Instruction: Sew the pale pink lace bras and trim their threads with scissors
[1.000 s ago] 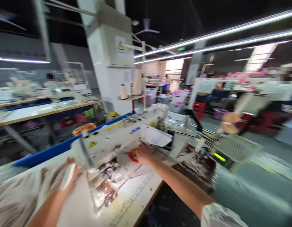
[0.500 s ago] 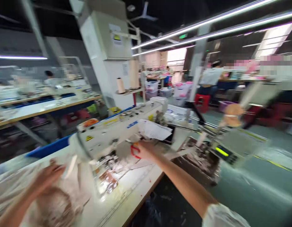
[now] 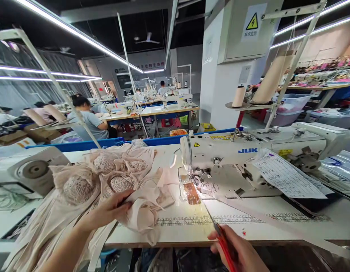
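Note:
My left hand [image 3: 118, 209] is closed on a pale beige bra [image 3: 142, 215], its straps and edges bunched at the table's front. Behind and to the left lies a pile of similar beige bras with lace cups [image 3: 81, 187]. My right hand [image 3: 234, 249] grips red-handled scissors [image 3: 224, 245] near the table's front edge. Their blade points up and left toward the lit needle area of a white sewing machine [image 3: 228, 151]. An orange-brown plate [image 3: 191, 192] lies under the needle. A beige fabric strip [image 3: 265, 219] runs from there to the right.
A written paper sheet [image 3: 285, 173] hangs on the machine's right side. Another machine [image 3: 30, 170] stands at the left. Thread cones [image 3: 239, 96] are on a stand behind. A ruler strip [image 3: 220, 220] runs along the table. A co-worker [image 3: 90, 121] sits beyond the blue trough.
The view has swung left. My right hand has come back from beside the machine's arm to the table's front edge with the scissors. My left hand now grasps a bra.

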Action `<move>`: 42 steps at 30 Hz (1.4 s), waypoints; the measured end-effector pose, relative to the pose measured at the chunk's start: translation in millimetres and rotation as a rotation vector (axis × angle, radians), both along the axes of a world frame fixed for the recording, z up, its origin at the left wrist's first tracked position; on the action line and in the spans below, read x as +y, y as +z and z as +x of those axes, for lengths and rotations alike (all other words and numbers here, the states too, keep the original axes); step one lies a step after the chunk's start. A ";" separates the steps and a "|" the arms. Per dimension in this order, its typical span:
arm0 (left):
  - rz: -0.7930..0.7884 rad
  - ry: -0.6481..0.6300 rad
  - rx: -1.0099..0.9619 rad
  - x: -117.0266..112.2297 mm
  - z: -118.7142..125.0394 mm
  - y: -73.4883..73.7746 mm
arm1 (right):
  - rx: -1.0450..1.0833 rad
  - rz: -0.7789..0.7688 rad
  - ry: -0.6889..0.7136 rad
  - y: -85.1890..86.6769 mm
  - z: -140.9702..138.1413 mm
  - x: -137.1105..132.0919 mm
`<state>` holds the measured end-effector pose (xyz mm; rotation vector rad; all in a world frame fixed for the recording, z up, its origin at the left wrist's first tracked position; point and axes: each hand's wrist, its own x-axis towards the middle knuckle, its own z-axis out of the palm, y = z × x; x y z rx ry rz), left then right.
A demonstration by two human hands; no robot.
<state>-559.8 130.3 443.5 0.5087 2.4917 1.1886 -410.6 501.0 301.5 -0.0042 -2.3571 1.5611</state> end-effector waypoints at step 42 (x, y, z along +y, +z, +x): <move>0.540 0.712 0.341 30.0 69.7 -0.5 | -0.103 -0.647 0.289 138.9 -50.4 -101.8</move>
